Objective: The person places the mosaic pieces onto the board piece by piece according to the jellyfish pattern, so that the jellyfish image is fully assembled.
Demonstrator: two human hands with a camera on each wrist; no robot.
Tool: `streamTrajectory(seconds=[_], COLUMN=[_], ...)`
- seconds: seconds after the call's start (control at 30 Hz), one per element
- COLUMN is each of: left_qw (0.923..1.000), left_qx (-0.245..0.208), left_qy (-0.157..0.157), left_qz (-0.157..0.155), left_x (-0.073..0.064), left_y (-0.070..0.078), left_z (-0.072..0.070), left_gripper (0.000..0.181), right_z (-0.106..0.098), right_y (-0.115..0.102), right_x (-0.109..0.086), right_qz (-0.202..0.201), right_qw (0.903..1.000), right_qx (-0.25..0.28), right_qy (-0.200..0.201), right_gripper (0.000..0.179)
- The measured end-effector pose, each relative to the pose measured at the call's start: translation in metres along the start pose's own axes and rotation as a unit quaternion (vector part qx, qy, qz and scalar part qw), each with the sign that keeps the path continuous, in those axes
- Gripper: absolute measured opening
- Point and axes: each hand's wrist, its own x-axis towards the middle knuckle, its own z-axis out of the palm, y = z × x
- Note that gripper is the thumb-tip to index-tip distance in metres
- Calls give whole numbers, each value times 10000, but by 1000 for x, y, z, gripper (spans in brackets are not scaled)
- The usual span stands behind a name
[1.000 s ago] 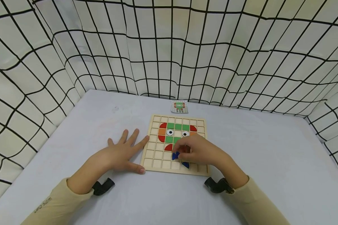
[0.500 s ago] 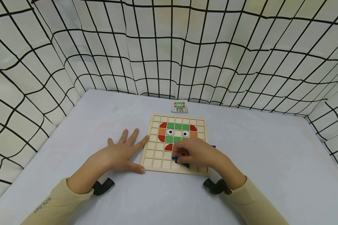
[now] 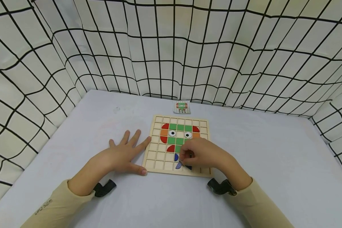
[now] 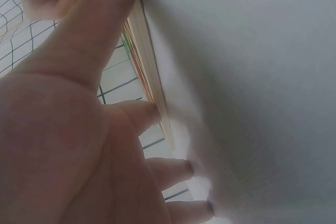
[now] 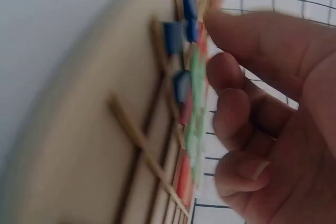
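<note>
A wooden grid board (image 3: 159,155) lies on the table, with flat red, green and orange pieces and two round eye pieces (image 3: 172,133) set in its squares. My right hand (image 3: 205,153) is over its lower right part, thumb and forefinger pinching the upper end of a slanted blue half-round piece (image 3: 178,165). Just above sits another blue half-round piece (image 3: 176,157) in a square. A darker blue piece (image 3: 189,167) shows partly under the hand. My left hand (image 3: 122,156) rests spread on the table, its forefinger and thumb at the board's left edge.
A small printed card (image 3: 181,107) with a similar coloured figure lies beyond the board. White walls with black netting (image 3: 174,61) stand behind and beside the table. Blue pieces (image 5: 172,38) also show along the board in the right wrist view.
My right hand has shifted slightly right, uncovering two blue half-round pieces; one now lies in a square and the other slants below it. The left hand stays still.
</note>
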Motion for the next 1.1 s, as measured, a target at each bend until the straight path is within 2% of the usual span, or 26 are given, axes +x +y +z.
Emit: streamTrajectory(seconds=[0.13, 0.27, 0.5, 0.7, 0.9, 1.1], left_qw=[10000, 10000, 10000, 10000, 10000, 10000], left_qx=[-30, -11, -62, -61, -95, -92], left_qy=[-15, -22, -9, -25, -6, -18], left_qz=[-22, -40, -17, -22, -26, -16], left_x=[1, 1, 1, 0, 0, -1], left_y=[0, -1, 0, 0, -1, -1], left_z=[0, 2, 1, 0, 0, 0], left_gripper=[114, 114, 114, 113, 114, 114], right_z=[-2, -2, -3, -3, -3, -1], right_y=[0, -2, -2, -2, -1, -4], right_x=[-2, -2, -3, -2, -3, -3], right_qz=[99, 20, 3, -230, -90, -160], right_qw=[9991, 9979, 9976, 9953, 9962, 9922], right_qx=[241, 398, 448, 570, 452, 695], right_qy=[-331, -509, -521, -744, -738, -1024], right_gripper=[5, 8, 10, 17, 18, 27])
